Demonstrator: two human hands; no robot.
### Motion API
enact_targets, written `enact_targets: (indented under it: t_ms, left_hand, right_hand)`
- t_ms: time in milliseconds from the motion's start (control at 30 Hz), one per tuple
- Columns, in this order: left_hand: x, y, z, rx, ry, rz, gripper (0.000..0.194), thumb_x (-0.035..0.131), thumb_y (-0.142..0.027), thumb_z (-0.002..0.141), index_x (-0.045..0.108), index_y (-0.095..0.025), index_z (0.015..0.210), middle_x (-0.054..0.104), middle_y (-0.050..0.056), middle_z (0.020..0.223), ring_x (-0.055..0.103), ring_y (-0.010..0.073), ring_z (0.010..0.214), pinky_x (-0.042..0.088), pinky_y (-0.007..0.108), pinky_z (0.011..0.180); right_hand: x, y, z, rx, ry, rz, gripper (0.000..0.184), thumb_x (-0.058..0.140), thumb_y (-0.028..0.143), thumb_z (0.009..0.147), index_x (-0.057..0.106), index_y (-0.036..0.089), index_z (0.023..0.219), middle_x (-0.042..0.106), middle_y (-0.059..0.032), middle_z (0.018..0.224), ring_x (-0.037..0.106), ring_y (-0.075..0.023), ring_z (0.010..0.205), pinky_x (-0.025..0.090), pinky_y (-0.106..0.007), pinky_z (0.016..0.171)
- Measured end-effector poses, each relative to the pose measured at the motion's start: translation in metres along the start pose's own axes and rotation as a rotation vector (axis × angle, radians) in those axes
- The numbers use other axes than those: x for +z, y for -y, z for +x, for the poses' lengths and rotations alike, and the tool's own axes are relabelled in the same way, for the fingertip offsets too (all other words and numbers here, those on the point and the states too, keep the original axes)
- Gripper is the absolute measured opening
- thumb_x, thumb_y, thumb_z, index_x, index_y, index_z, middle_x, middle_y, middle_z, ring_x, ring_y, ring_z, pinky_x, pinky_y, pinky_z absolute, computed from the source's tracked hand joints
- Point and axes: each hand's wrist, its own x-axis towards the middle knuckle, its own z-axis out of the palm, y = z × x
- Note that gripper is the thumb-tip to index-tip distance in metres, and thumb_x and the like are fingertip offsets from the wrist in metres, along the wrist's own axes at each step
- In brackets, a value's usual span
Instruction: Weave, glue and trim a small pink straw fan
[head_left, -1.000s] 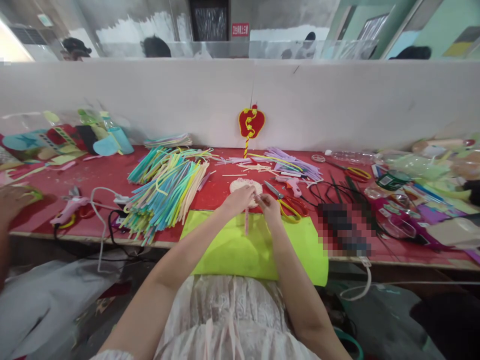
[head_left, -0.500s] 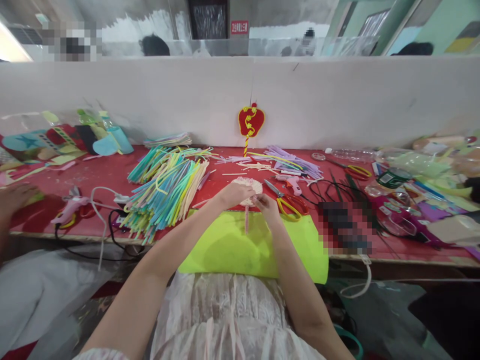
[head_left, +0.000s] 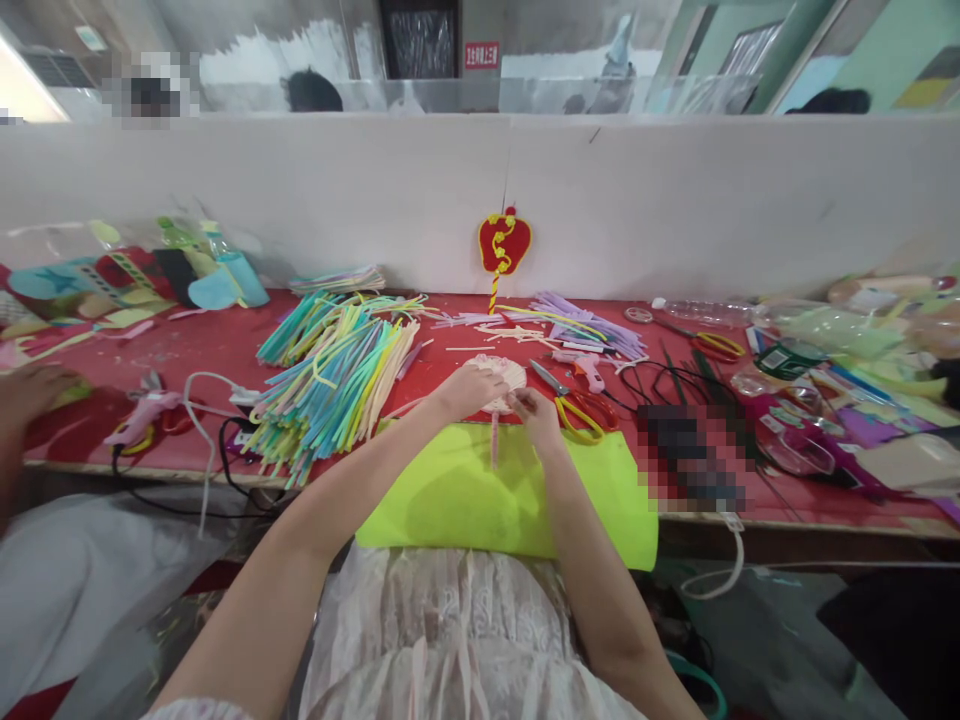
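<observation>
A small cream-and-pink fan, seemingly made of pipe cleaners, is between my hands, its pink handle pointing toward me. My left hand is closed over its left side and covers part of the face. At the lower right edge, my right hand has its fingertips pinched together; whatever is in them is too small to make out. Under my forearms a bright yellow-green sheet hangs over the table edge. Scissors with yellow and red handles lie just right of my right hand.
Bundled pastel pipe cleaners lie left, purple ones behind. A red fan leans on the white partition. Pink glue guns and cables are nearby. Plastic bottles crowd the right; another person's hand is far left.
My right hand's fingers have shifted slightly at the fan's edge. My left hand stays on the fan, and the view has moved a little.
</observation>
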Motion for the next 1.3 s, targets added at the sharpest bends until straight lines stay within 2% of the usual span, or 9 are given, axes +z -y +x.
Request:
enact_targets:
  t_ms: [267,533,633,767,867,1000,1300]
  left_hand:
    - [0.011,-0.004,0.006,-0.074,-0.016,-0.020,0.020,0.041,-0.019,0.087,0.057,-0.014,0.097,0.064,0.010,0.100,0.057,0.0183,0.095,0.037,0.030,0.080]
    - [0.009,-0.010,0.008,-0.087,-0.023,-0.017,0.019,0.041,-0.017,0.087,0.056,-0.013,0.098,0.063,0.012,0.100,0.057,0.0198,0.099,0.038,0.032,0.083]
    - [0.012,-0.011,0.007,-0.169,-0.023,-0.052,0.019,0.042,-0.018,0.086,0.056,-0.013,0.098,0.063,0.012,0.099,0.058,0.0198,0.096,0.041,0.031,0.080]
    - [0.017,-0.012,0.005,-0.355,-0.035,-0.128,0.022,0.042,-0.019,0.087,0.054,-0.017,0.105,0.063,0.008,0.101,0.060,0.0176,0.092,0.045,0.026,0.071]
    - [0.018,-0.014,0.001,-0.410,-0.085,-0.185,0.023,0.042,-0.021,0.088,0.054,-0.021,0.107,0.062,0.005,0.104,0.059,0.0154,0.094,0.045,0.022,0.070]
    - [0.011,-0.014,-0.003,-0.363,-0.128,-0.200,0.021,0.044,-0.023,0.086,0.056,-0.023,0.104,0.062,0.003,0.102,0.059,0.0144,0.092,0.044,0.022,0.071]
    - [-0.004,-0.007,-0.003,-0.149,-0.065,-0.104,0.017,0.045,-0.018,0.085,0.062,-0.017,0.087,0.063,0.006,0.093,0.056,0.0147,0.093,0.042,0.024,0.078]
  right_hand:
    - [0.000,-0.004,0.001,-0.007,-0.044,-0.023,0.033,0.060,0.049,0.067,0.058,0.018,0.074,0.063,-0.0045,0.073,0.057,-0.0172,0.070,0.045,-0.031,0.069]
    - [-0.001,0.001,0.000,-0.025,-0.046,-0.031,0.031,0.059,0.048,0.069,0.058,0.017,0.074,0.063,-0.0047,0.074,0.057,-0.0167,0.070,0.044,-0.030,0.067]
    - [-0.001,-0.001,-0.001,-0.021,-0.062,-0.023,0.033,0.061,0.049,0.067,0.059,0.017,0.074,0.064,-0.0048,0.075,0.058,-0.0171,0.071,0.045,-0.031,0.068]
    - [-0.001,-0.001,-0.001,-0.010,-0.138,-0.028,0.033,0.060,0.050,0.068,0.059,0.018,0.076,0.065,-0.0054,0.077,0.059,-0.0178,0.073,0.046,-0.032,0.071]
    - [-0.001,0.001,-0.002,-0.001,-0.161,-0.038,0.033,0.060,0.049,0.068,0.059,0.018,0.076,0.065,-0.0049,0.077,0.059,-0.0174,0.072,0.046,-0.032,0.071]
    - [0.001,0.002,-0.001,-0.002,-0.102,-0.001,0.032,0.062,0.048,0.067,0.060,0.017,0.074,0.065,-0.0046,0.074,0.059,-0.0169,0.070,0.045,-0.030,0.068]
    - [0.003,-0.004,-0.001,0.037,-0.009,-0.087,0.033,0.063,0.048,0.065,0.061,0.017,0.076,0.064,-0.0042,0.074,0.058,-0.0164,0.068,0.044,-0.028,0.065]
